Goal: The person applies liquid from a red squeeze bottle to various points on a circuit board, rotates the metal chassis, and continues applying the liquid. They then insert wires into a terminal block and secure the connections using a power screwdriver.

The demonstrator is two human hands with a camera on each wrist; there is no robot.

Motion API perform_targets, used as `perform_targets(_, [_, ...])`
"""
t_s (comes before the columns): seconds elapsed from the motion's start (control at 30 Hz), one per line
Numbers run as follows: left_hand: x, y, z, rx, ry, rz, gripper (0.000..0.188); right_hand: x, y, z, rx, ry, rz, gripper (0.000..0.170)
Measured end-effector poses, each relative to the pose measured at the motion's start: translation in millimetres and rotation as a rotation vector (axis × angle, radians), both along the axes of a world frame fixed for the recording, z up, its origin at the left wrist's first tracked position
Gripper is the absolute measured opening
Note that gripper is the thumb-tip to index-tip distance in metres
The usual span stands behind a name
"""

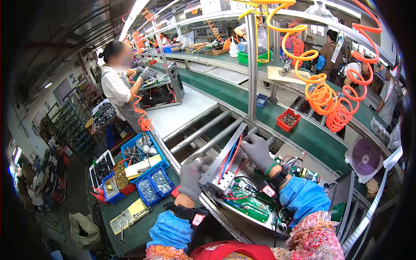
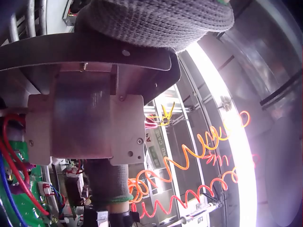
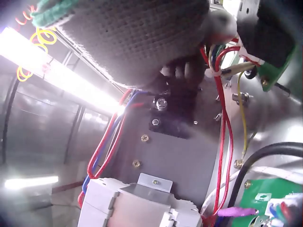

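Note:
A grey metal panel stands tilted up over an open chassis, with red and blue wires along its face. A pale boxy part with a smooth middle is fixed to its lower end. My gloved left hand grips the panel's outer edge. At the panel's far end, my gloved right hand holds on with curled fingers, beside a black block with screws; its fingertips are partly hidden. Below lies a green circuit board in the chassis, with red wires across it.
Blue bins of screws, wrenches and a blue tray of tools sit on my left. Metal rollers run ahead. A red bin stands on the green belt. Orange coiled hoses hang at right. A person works farther along.

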State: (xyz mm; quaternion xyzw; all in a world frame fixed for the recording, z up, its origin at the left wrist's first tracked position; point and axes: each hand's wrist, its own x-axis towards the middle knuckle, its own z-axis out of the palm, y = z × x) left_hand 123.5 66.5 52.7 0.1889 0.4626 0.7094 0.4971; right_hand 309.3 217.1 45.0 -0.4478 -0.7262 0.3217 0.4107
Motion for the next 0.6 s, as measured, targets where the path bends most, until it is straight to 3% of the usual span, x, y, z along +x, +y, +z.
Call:
perform_targets(0.13, [2, 0, 0, 0.052, 0.058, 0.004, 0.029, 0, 9, -7, -0.107, 0.036, 0.07, 0.037])
perform_targets(0.23, [4, -2, 3, 0.092, 0.043, -0.026, 0.029, 4, 8, 3, -0.174, -0.127, 0.059, 0.036])
perform_targets(0.33, [3, -4, 7, 0.046, 0.073, -0.017, 0.028, 2, 4, -2, -0.137, 0.022, 0.05, 0.037])
perform_targets(0.5, [-1, -7, 24, 0.045, 0.256, 0.036, 0.029, 13, 11, 2, 0.0, -0.234, 0.168, 0.03])
perform_targets(0.6, [-1, -12, 51, 0.062, 0.404, 0.029, 0.026, 20, 4, 25, 0.049, -0.124, 0.024, 0.029])
